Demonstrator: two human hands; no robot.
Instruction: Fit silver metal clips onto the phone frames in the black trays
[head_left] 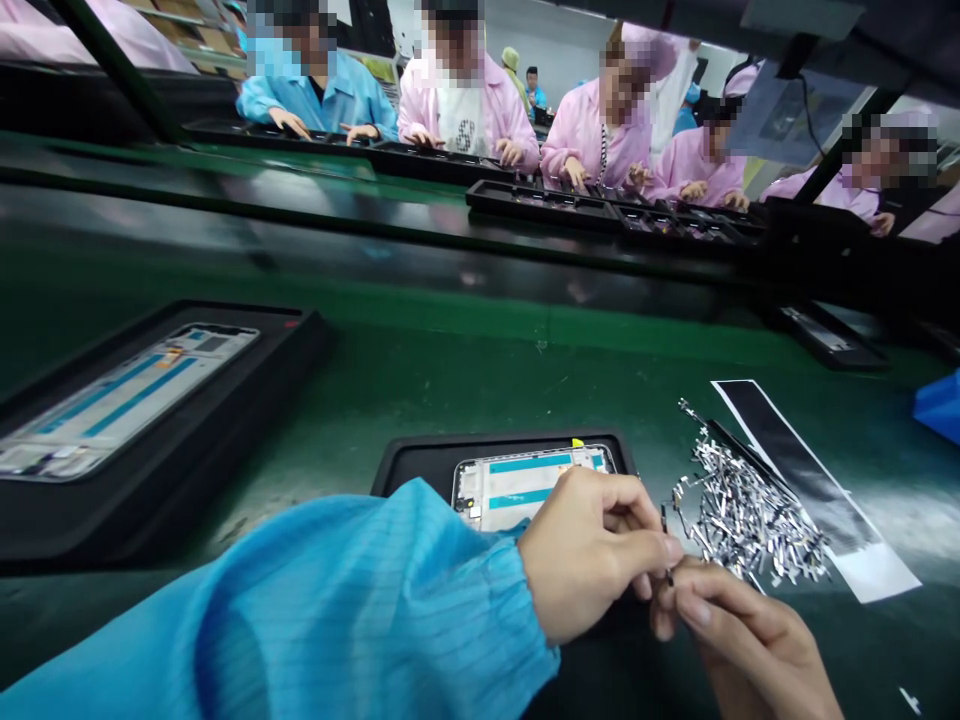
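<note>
Pinching a small dark metal part [667,545] between both hands, low centre-right of frame. Left hand [592,560], blue sleeve [360,610], fingers curled narrow, thumb and forefinger closed on the part. Right hand [739,625] meets it from below, fingertips closed on the same part. Part is too small to tell its shape.

Containers:
- Near tray [427,460], black, just behind the left hand. Holds one phone frame [525,480], face up, teal strips across it, yellow tab at the top edge. Left hand covers its lower right corner.
- Left tray [225,420], black, well apart from the hands. Holds one frame [127,395] of the same kind with blue strips.
- Far trays [540,200] in a row on the far side, in front of co-workers in pink and blue coats; contents too small to tell.

Loose, not in any container: pile of small silver parts [750,515] on the green mat [450,380], just right of the hands, touching a black-and-white strip [817,490].
</note>
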